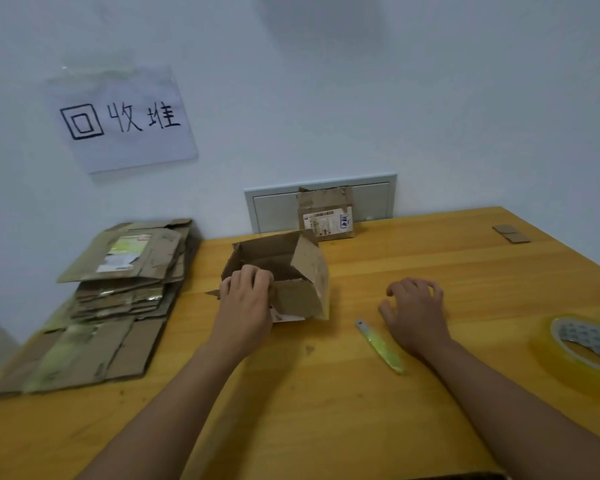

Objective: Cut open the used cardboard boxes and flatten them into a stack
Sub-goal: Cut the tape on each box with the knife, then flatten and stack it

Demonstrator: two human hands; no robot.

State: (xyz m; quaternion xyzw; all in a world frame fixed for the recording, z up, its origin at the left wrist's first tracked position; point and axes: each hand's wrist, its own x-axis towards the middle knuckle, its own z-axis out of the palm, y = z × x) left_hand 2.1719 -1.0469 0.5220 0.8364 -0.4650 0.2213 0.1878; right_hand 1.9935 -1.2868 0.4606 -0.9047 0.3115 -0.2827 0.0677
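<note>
Left hand [245, 292] has its grip curled on the near wall of the open box [281, 271], mid-bench toward the back edge. Right hand [414, 308] is empty, fingers loose, beside the knife [380, 346]. Careless reach could catch the blade.

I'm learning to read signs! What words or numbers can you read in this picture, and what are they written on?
"回收堆": handwritten in black on the paper sign taped to the wall.
Shipping label on the closed box by the wall: printed lines and a blue mark, too small and blurred to read.
Label on top of the flattened cardboard stack: green and white print, too blurred to read.
Nothing readable on the open box, knife or tape roll.
</note>
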